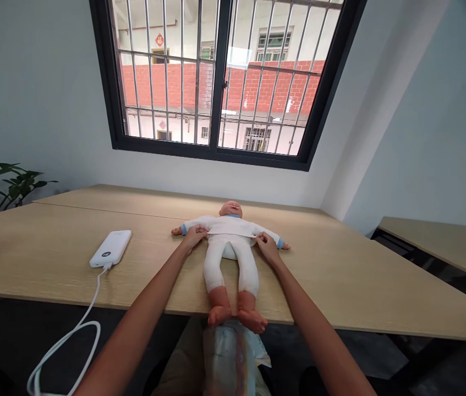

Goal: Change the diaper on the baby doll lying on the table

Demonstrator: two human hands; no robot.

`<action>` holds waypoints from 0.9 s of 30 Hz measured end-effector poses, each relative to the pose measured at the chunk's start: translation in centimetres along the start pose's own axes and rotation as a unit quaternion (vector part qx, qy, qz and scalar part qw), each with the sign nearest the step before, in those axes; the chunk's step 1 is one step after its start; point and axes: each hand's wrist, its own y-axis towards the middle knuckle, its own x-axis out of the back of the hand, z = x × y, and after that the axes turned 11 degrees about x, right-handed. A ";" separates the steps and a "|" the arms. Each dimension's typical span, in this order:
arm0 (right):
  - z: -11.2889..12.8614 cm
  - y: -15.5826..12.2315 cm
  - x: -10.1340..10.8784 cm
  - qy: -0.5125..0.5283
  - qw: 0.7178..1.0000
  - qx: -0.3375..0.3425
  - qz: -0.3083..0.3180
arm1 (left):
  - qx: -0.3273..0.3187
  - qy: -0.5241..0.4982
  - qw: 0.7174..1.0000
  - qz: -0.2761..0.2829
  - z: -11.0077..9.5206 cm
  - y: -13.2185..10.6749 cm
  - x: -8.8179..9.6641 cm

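A baby doll lies on its back on the wooden table, head toward the window and bare feet at the near edge. It wears a white long-sleeved top with blue cuffs and white pants. At the doll's waist, my left hand pinches the left end of the top's hem. My right hand pinches the same hem at the right end, fingers closed. The hem is stretched straight between both hands, across the top of the pants.
A white power bank lies on the table at left, its white cable hanging over the edge. A plastic package rests on my lap. A plant stands far left, a second table at right, and a barred window behind.
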 end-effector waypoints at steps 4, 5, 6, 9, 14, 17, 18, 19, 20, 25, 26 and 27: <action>0.5 0.0 0.0 0.021 1.000 -0.004 -0.003 | 0.000 0.002 1.000 0.009 0.2 0.1 0.0; 0.7 0.0 0.0 0.031 1.000 -0.002 -0.001 | -0.004 0.004 1.000 0.015 0.2 0.1 0.0; 0.8 0.0 0.0 0.040 0.999 0.003 0.005 | -0.010 0.006 1.000 0.022 0.2 0.1 0.0; 1.1 0.0 0.0 0.039 0.999 0.028 0.024 | -0.030 0.019 0.998 0.043 0.2 0.1 -0.2; 0.5 0.1 0.0 0.025 0.999 0.025 0.015 | -0.020 -0.014 0.999 0.029 -0.3 -0.3 -0.3; -0.1 0.4 -0.1 0.061 0.998 0.013 -0.002 | 0.000 -0.041 0.999 0.030 -0.4 -0.5 -0.3; -0.2 0.5 -0.2 0.075 0.997 0.008 -0.003 | 0.006 -0.049 0.998 0.033 -0.4 -0.5 -0.2; -0.3 0.6 -0.2 0.089 0.996 0.004 -0.004 | 0.012 -0.057 0.998 0.037 -0.4 -0.4 -0.2; -0.4 0.7 -0.2 0.100 0.995 -0.001 -0.004 | 0.018 -0.065 0.997 0.042 -0.3 -0.4 -0.1; -0.9 0.9 -0.5 0.119 0.993 -0.020 -0.003 | 0.037 -0.081 0.995 0.047 -0.1 0.1 -0.1; -1.1 0.9 -0.6 0.119 0.993 -0.023 -0.003 | 0.039 -0.079 0.995 0.048 0.0 0.2 -0.1; -1.4 0.9 -0.6 0.119 0.993 -0.026 -0.003 | 0.038 -0.076 0.995 0.049 0.1 0.2 -0.1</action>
